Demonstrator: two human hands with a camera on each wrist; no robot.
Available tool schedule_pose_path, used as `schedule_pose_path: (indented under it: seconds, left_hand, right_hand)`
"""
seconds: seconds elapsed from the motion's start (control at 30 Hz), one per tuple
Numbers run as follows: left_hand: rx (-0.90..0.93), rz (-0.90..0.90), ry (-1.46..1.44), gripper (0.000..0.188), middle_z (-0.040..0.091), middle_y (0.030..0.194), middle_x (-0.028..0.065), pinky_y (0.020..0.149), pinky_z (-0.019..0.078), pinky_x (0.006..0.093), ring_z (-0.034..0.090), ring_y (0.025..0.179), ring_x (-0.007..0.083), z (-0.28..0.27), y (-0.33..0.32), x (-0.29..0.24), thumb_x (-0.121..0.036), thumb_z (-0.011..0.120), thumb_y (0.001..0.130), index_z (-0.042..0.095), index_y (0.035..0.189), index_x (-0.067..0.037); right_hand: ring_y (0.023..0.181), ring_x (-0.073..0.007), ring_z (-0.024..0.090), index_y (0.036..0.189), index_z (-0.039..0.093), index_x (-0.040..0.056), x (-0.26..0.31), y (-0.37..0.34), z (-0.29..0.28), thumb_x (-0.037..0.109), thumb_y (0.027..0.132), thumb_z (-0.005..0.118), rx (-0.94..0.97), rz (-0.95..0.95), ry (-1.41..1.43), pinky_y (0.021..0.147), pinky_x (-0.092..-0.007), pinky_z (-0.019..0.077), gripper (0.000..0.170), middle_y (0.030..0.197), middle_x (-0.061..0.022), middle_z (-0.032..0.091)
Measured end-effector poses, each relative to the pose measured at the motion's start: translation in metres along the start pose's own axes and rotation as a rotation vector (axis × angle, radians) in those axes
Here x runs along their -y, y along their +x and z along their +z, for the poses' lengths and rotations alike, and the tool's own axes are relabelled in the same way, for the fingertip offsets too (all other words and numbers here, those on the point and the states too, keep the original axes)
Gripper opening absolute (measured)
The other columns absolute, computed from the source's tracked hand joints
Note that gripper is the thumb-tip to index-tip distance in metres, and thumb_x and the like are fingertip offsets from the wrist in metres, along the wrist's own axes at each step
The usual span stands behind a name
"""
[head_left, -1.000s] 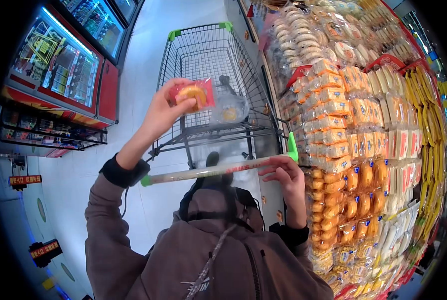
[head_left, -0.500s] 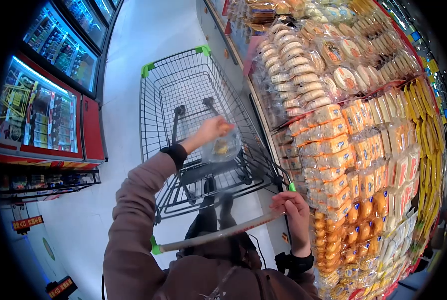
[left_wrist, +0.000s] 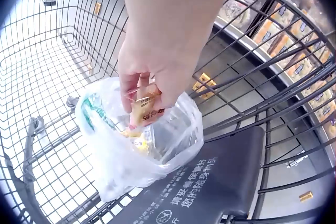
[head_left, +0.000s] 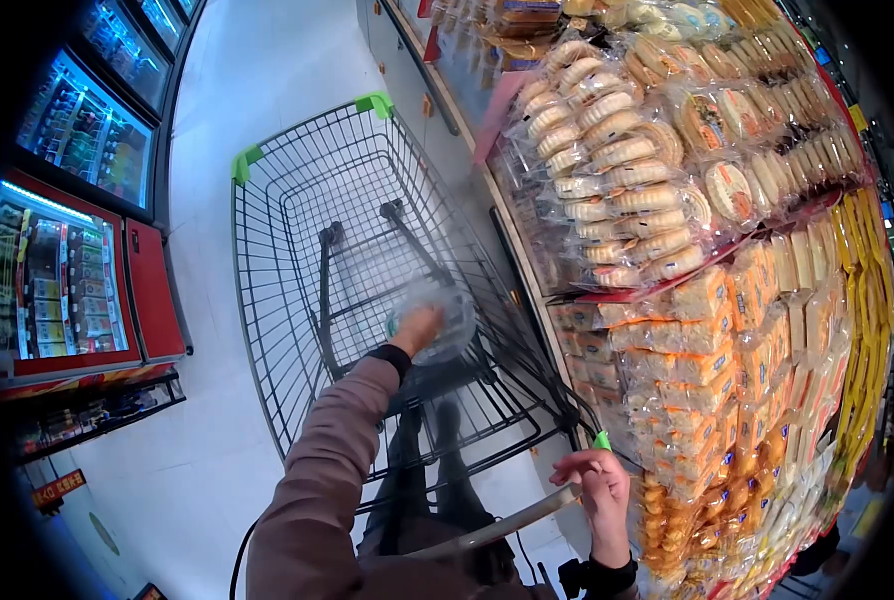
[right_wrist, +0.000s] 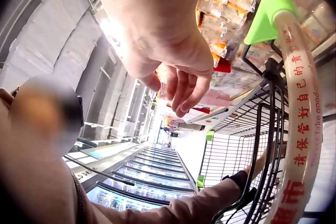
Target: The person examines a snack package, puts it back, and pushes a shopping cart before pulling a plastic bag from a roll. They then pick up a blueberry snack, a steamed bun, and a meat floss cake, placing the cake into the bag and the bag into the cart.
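Observation:
In the left wrist view my left hand pinches a small wrapped packet at the mouth of a white plastic bag. A yellowish item lies inside the bag, below the packet. The bag rests in the shopping cart, where the head view shows my left hand reaching down. My right hand is beside the cart's handle, fingers loosely bent and holding nothing. The right wrist view shows that hand apart from the handle bar.
Wrapped pastries and breads are stacked on a long display along the cart's right side. Lit fridges with a red frame stand to the left, across a strip of pale floor. A dark panel lies beside the bag.
My left hand has moved down into the cart with the packet, to the bag. The cart and handle have shifted in the head view. My right hand stays near the handle.

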State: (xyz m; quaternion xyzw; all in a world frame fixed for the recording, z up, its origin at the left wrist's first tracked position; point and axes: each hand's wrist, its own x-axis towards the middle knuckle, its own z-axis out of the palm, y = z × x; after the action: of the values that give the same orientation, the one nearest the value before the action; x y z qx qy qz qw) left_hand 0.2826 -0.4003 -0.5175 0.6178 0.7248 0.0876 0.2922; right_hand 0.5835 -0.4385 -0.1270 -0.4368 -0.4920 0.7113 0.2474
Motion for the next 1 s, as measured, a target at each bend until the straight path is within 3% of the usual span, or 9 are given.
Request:
schedule_pose_path:
  seconds: [0.23,0.4,0.63,0.77,0.87,0.9,0.93,0.97,1.0]
  left_hand:
    - [0.163,-0.071,-0.1,0.027,0.061,0.098,0.0207,0.077,0.0468,0.0425,0.059,0.091,0.0348,0.007,0.011,-0.003,-0.018,0.052,0.084,0.053,0.105,-0.002]
    - [-0.011,0.032,-0.075,0.02,0.06,0.097,0.0168,0.079,0.0454,0.0415,0.058,0.093,0.0329,0.036,0.009,0.014,-0.011,0.055,0.079,0.057,0.097,-0.004]
    - [0.013,-0.068,-0.069,0.026,0.062,0.097,0.0182,0.078,0.0473,0.0408,0.059,0.092,0.0335,-0.011,-0.009,-0.007,-0.013,0.06,0.073,0.061,0.099,-0.006]
    - [0.05,-0.032,-0.075,0.04,0.062,0.093,0.0181,0.076,0.0475,0.041,0.059,0.089,0.035,-0.004,-0.003,0.005,-0.016,0.069,0.064,0.059,0.101,-0.006]
    - [0.099,0.042,-0.074,0.054,0.062,0.086,0.0192,0.073,0.0483,0.0404,0.059,0.085,0.0357,-0.034,0.0,-0.006,-0.014,0.075,0.052,0.057,0.102,-0.005]
    - [0.084,0.145,-0.013,0.047,0.062,0.085,0.0198,0.072,0.049,0.0385,0.061,0.084,0.0325,-0.067,-0.014,-0.028,-0.015,0.072,0.059,0.057,0.101,-0.003]
    - [0.103,-0.09,-0.339,0.032,0.061,0.094,0.0209,0.074,0.0475,0.0411,0.06,0.088,0.034,-0.081,-0.018,-0.041,-0.013,0.056,0.072,0.056,0.101,0.001]
    - [-0.012,0.022,-0.394,0.036,0.062,0.094,0.0212,0.076,0.0473,0.0408,0.061,0.09,0.0327,-0.063,-0.01,-0.025,-0.014,0.057,0.072,0.055,0.105,0.0]
    - [0.047,0.016,-0.454,0.037,0.062,0.093,0.0211,0.079,0.0468,0.0404,0.06,0.092,0.0325,-0.088,-0.02,-0.043,-0.016,0.059,0.072,0.055,0.106,-0.002]
  right_hand:
    - [0.082,-0.022,0.062,0.1,0.052,-0.0054,-0.003,0.002,0.005,0.019,0.086,0.051,-0.028,0.027,0.026,0.077,-0.0316,0.0465,0.028,0.093,-0.0162,0.061]
    - [0.083,-0.0217,0.061,0.101,0.052,-0.0051,-0.003,0.0,0.007,0.021,0.086,0.052,-0.018,0.033,0.025,0.078,-0.0312,0.0461,0.03,0.094,-0.0162,0.061]
    - [0.085,-0.021,0.06,0.103,0.052,-0.0046,0.004,-0.008,0.007,0.011,0.086,0.047,0.043,-0.011,-0.011,0.078,-0.0306,0.0458,0.023,0.096,-0.0151,0.06]
    - [0.086,-0.0204,0.06,0.104,0.052,-0.004,0.003,-0.014,0.004,0.0,0.084,0.046,0.073,-0.09,-0.073,0.079,-0.0304,0.0455,0.021,0.1,-0.0132,0.059]
    - [0.088,-0.0191,0.059,0.104,0.054,-0.0022,-0.004,-0.02,-0.003,-0.005,0.083,0.048,0.054,-0.186,-0.188,0.08,-0.0305,0.0463,0.022,0.099,-0.0105,0.058]
    - [0.088,-0.0188,0.059,0.104,0.055,-0.002,-0.005,-0.022,-0.007,-0.004,0.083,0.048,0.054,-0.228,-0.248,0.079,-0.03,0.0465,0.021,0.099,-0.0106,0.058]
    - [0.088,-0.0185,0.059,0.103,0.056,-0.0018,-0.007,-0.024,-0.011,-0.003,0.084,0.049,0.052,-0.267,-0.308,0.079,-0.0296,0.0468,0.02,0.099,-0.0107,0.058]
    - [0.088,-0.0185,0.059,0.103,0.056,-0.0014,-0.008,-0.027,-0.015,-0.002,0.084,0.049,0.044,-0.297,-0.333,0.079,-0.0292,0.0467,0.02,0.099,-0.0107,0.059]
    - [0.089,-0.0186,0.059,0.103,0.057,-0.0009,-0.009,-0.031,-0.018,-0.001,0.085,0.049,0.043,-0.324,-0.355,0.079,-0.0288,0.0466,0.02,0.1,-0.0108,0.059]
